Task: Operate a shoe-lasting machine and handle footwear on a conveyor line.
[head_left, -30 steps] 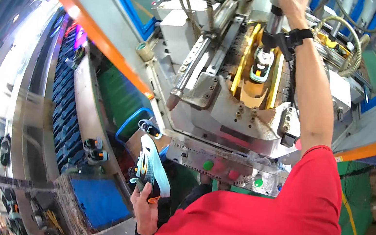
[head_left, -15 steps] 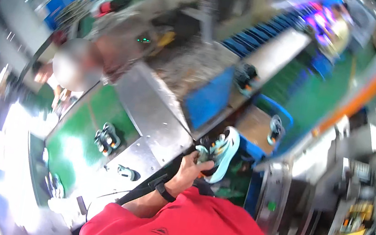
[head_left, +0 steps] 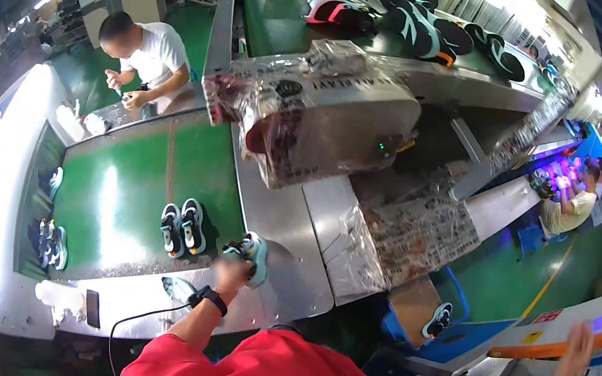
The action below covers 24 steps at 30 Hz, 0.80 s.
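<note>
My left hand [head_left: 230, 275], with a dark band on its wrist, is closed around a sneaker [head_left: 258, 257] with a pale blue sole. It holds the shoe over the metal edge of the conveyor. Beside it on the green belt [head_left: 128, 208] rests a pair of dark-and-white sneakers [head_left: 183, 228]. A pale blue shoe or sole piece [head_left: 177, 289] lies on the metal ledge, left of my wrist. Far to the right, my right hand [head_left: 576, 347] is raised beside a machine's orange edge [head_left: 540, 345]; motion blurs its fingers.
A plastic-wrapped machine [head_left: 334, 126] stands ahead. Several shoes [head_left: 420, 30] sit on a raised belt behind it. One co-worker [head_left: 152, 58] is across the belt; another [head_left: 578, 200] sits at far right under purple light. A sneaker [head_left: 438, 320] rests on a blue-framed stand.
The view has swung to the right. My left hand has carried the sneaker from beside the blue-framed stand to the conveyor's metal edge. My right hand has come up into view at the right.
</note>
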Tool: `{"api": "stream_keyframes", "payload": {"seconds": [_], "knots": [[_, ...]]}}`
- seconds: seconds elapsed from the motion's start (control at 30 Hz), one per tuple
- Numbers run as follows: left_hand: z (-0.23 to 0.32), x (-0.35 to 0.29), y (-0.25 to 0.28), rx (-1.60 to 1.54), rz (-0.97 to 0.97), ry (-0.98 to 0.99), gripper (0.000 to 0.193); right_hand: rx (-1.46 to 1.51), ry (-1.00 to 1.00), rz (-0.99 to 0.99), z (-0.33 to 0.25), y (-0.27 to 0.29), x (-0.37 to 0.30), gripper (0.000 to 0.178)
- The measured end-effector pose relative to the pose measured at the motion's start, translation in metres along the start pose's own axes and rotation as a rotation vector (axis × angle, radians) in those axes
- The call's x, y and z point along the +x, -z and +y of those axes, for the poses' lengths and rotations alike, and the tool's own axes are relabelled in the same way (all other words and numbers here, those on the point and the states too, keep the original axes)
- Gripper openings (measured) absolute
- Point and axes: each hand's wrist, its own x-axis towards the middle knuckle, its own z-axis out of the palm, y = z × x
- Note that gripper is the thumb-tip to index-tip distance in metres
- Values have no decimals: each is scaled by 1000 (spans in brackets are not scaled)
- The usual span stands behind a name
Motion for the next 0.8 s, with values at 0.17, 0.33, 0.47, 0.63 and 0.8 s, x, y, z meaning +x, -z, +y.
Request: {"api": "stream_keyframes", "payload": {"seconds": [0.17, 0.33, 0.47, 0.63, 0.8], "knots": [[37, 112, 32, -115, 89, -79, 24, -230, 414, -526, -187, -305, 107, 30], [58, 249, 32, -148, 192, -85, 27, -409, 562, -564, -283, -500, 166, 57], [99, 345, 45, 16, 341, -113, 38, -854, 916, -490, -309, -609, 192, 74], [131, 427, 85, 154, 497, -650, 64, -1017, 1045, -434, -283, -674, 238, 100], [122, 354, 21, 297, 94, -563, 64, -959, 1057, -503, -274, -661, 250, 101]]}}
